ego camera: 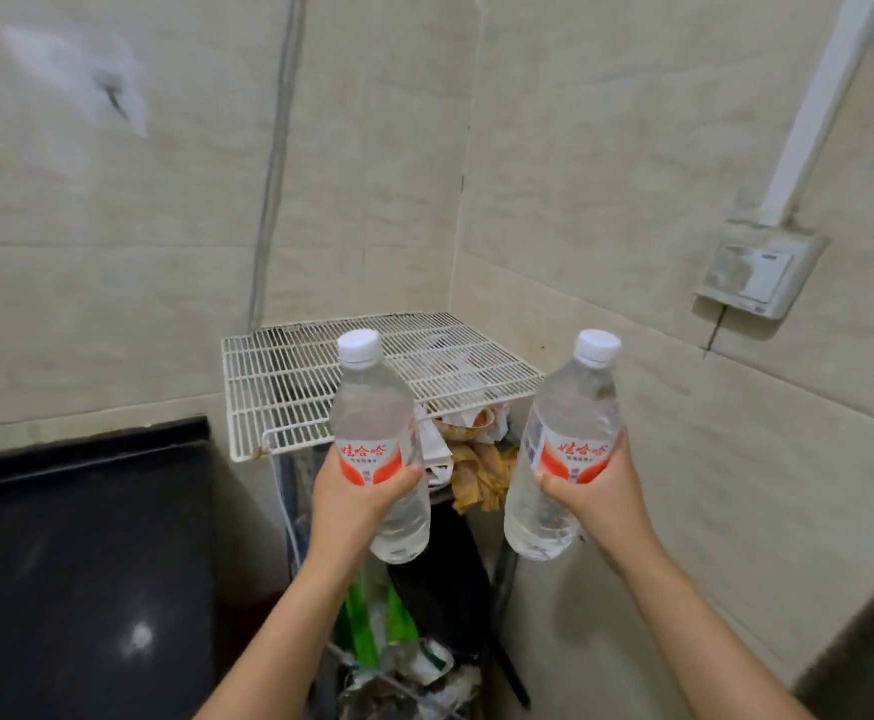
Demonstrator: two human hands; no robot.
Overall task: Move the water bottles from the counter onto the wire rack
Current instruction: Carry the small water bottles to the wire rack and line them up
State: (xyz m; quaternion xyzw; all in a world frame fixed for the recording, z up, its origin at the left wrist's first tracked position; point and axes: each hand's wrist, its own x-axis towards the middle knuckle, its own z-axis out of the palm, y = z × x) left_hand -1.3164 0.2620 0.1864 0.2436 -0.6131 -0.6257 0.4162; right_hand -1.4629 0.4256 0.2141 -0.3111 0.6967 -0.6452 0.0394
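Both hands are full here. My left hand (358, 504) is wrapped around the label of the left water bottle (372, 407), and my right hand (601, 491) has the same kind of grip on the right water bottle (575, 407). Both bottles are capped, roughly upright with a slight lean, and held in the air just in front of the white wire rack (278, 376) in the corner. Neither one touches it yet.

So I'd call this about halfway: both are off the black table (81, 537) on my left, and I can't see any more bottles on the part of it in view. The rack top looks bare. What's left is reaching forward, setting both down on the wires and letting go. Those wires could make them wobbly.
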